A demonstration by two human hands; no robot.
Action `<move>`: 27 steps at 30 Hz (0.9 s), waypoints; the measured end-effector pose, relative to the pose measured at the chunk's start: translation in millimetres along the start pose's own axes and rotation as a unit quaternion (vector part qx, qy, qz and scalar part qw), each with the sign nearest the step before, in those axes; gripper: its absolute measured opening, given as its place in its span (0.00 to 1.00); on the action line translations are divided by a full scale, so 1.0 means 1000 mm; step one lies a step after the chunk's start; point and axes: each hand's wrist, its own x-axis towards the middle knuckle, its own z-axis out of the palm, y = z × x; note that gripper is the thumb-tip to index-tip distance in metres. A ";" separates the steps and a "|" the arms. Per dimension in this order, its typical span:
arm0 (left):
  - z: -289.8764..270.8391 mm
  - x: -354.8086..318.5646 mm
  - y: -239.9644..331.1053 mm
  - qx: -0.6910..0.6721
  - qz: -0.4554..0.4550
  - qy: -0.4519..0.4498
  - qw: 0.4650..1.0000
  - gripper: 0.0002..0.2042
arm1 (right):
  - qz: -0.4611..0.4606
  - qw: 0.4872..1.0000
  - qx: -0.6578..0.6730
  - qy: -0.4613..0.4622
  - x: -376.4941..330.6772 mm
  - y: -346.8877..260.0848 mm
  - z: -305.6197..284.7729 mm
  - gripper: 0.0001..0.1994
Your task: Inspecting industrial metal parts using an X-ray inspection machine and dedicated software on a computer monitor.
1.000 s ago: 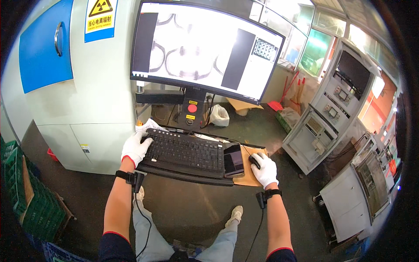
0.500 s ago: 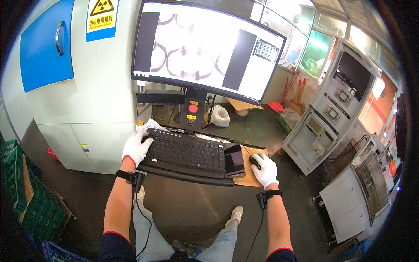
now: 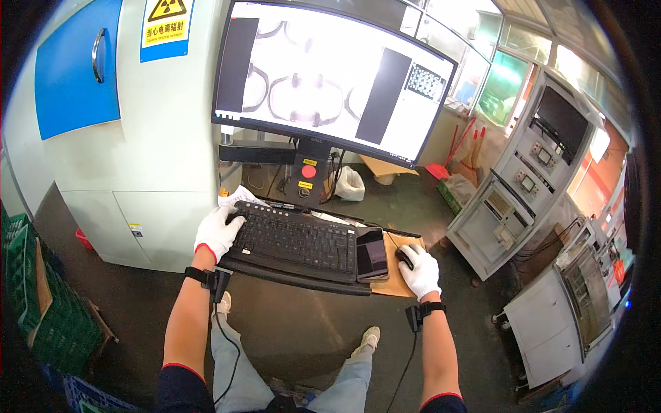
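White-gloved, my left hand (image 3: 217,233) rests at the left end of a black keyboard (image 3: 296,239), thumb over the keys and the other fingers stretched along its edge; it holds nothing. My right hand (image 3: 420,270), gloved too, is closed over a black mouse (image 3: 406,257) on a brown board (image 3: 391,285). Between keyboard and mouse lies a dark-screened phone (image 3: 372,256). Above them a large monitor (image 3: 310,89) shows a grey X-ray-like picture of rounded parts, with dark bands and a small overview picture at its right.
A pale cabinet (image 3: 169,165) with a blue door (image 3: 79,69) stands left, by green crates (image 3: 65,310). Below the monitor is a red button (image 3: 308,171). A white bag (image 3: 350,184) sits behind the keyboard. Tall grey equipment (image 3: 520,179) stands right.
The view has shifted slightly, so the monitor and cabinet appear a little further right. Both hands keep their places on the keyboard and mouse; the screen picture looks the same.
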 end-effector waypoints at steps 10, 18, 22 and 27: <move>-0.006 -0.002 0.006 0.010 0.000 -0.002 1.000 0.24 | -0.019 1.000 0.011 0.013 0.001 0.002 0.001 0.22; 0.000 -0.001 -0.001 0.015 0.027 0.013 0.999 0.24 | -0.020 1.000 0.003 0.008 0.000 0.003 0.001 0.21; 0.002 0.001 -0.004 -0.012 0.018 0.007 1.000 0.24 | -0.028 1.000 0.000 0.014 0.001 0.006 0.003 0.22; 0.001 0.003 -0.006 0.002 0.011 0.000 1.000 0.24 | -0.026 1.000 0.000 0.013 0.002 0.002 0.000 0.22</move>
